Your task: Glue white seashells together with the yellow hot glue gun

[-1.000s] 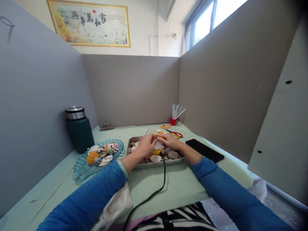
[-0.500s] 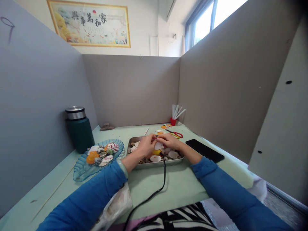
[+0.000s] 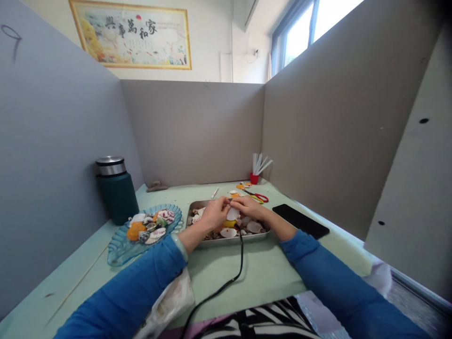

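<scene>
**Both hands pinch one white shell above the tray**

The left partition [image 3: 52, 141] bears a pen mark like a 9. The framed picture [image 3: 132, 35] reads 興事萬和家. A green flask [image 3: 116, 190] stands behind a blue dish [image 3: 116, 256] of painted shells. Above the metal tray [image 3: 219, 242], the left hand [image 3: 213, 214] and right hand [image 3: 249, 207] close narrowly on a white shell [image 3: 232, 214]. A black cable [image 3: 233, 275] crosses in front. Scissors [image 3: 259, 197], a red cup [image 3: 254, 178] and a black phone [image 3: 300, 220] lie to the right.

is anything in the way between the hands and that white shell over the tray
Nothing visible. The left hand and right hand both close directly on the white shell above the metal tray. The black cord runs out below them, towards the person.
</scene>
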A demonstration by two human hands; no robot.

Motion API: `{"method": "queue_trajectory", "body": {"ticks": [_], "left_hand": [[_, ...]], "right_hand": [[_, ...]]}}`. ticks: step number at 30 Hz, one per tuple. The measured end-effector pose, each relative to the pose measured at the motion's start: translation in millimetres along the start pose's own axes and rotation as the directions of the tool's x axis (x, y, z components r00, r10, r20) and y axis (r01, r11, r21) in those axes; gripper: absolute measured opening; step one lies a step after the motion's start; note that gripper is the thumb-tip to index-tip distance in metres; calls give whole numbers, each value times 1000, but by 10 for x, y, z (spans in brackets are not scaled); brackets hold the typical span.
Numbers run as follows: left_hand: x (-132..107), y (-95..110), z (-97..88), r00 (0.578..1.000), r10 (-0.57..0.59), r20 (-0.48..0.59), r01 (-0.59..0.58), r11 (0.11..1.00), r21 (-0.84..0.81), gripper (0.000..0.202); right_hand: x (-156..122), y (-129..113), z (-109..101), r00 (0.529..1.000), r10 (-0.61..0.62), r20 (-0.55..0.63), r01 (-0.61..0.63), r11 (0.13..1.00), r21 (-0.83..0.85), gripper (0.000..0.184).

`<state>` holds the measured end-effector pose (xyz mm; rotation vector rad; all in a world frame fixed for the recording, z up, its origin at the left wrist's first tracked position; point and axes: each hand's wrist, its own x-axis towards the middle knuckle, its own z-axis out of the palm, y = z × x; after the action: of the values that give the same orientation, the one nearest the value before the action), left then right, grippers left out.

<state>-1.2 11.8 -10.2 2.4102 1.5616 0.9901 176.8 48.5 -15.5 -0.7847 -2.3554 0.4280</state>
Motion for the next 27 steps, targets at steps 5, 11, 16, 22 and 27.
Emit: {"method": "queue_trajectory", "body": {"ticks": [5,11,16,22,27], "left_hand": [[1,-8,8,1000,11,-8,-11,1000,7,20],[-1,3,-3,1000,4,-3,-4,1000,13,21],[1,15,-10,1000,-18,-3,18,1000,15,20],[-2,13,-14,1000,-9,-3,9,1000,14,19],[-6,14,-20,1000,-3,4,3,1000,24,20]], "right_hand": [[-4,-4,-2,1000,4,2,-4,1000,6,34],[-10,-13,-8,1000,2,9,-2,1000,-13,33],[-7,-21,-9,1000,4,1,-4,1000,-22,33],[-1,-29,-9,1000,-3,-10,2,999,-49,33],[-5,-32,-9,1000,4,1,-4,999,-36,34]]}}
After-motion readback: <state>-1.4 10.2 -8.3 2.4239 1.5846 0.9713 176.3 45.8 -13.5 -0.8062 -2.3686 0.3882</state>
